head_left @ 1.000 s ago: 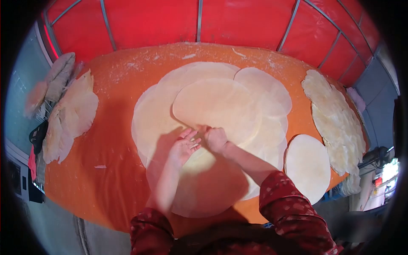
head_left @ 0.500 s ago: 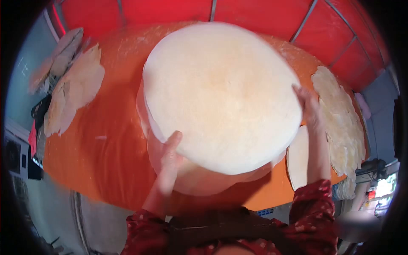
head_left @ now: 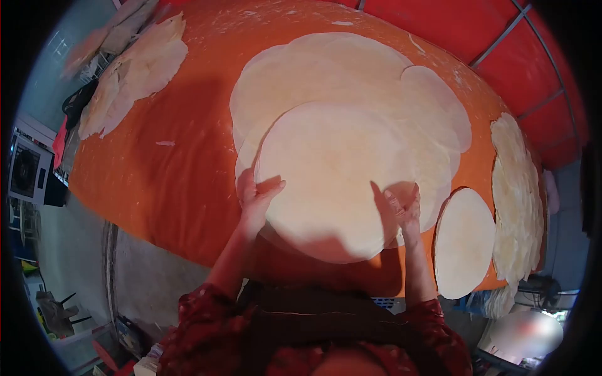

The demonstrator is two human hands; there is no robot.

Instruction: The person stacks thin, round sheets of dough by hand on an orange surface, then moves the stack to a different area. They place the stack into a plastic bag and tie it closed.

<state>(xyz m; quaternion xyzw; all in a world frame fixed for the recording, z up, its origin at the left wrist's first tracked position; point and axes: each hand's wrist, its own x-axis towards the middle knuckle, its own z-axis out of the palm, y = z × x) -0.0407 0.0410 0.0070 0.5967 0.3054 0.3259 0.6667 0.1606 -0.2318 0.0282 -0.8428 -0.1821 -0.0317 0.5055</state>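
A large, thin round flatbread (head_left: pixel 326 169) lies on top of a pile of overlapping flatbreads (head_left: pixel 338 69) on the orange cloth-covered table. My left hand (head_left: pixel 256 200) is at its left edge, the thumb stretched over the top and the fingers apart just outside the rim. At the right edge, my right hand (head_left: pixel 404 210) hovers with thumb and fingers spread, casting a shadow on the bread. Neither hand grips it. A smaller oval-looking flatbread (head_left: pixel 465 244) lies apart, to the right of my right hand.
Layered flatbreads (head_left: pixel 517 200) line the table's right edge, and more sheets (head_left: pixel 135 75) lie at the far left. The orange table (head_left: pixel 182 169) has a rounded edge before red panels (head_left: pixel 451 25). A fan-like box (head_left: pixel 28 166) stands off to the left.
The large flatbread, held up in both hands before, has come down onto the pile nearer my body. My hands have loosened from its edges, and the view has shifted.
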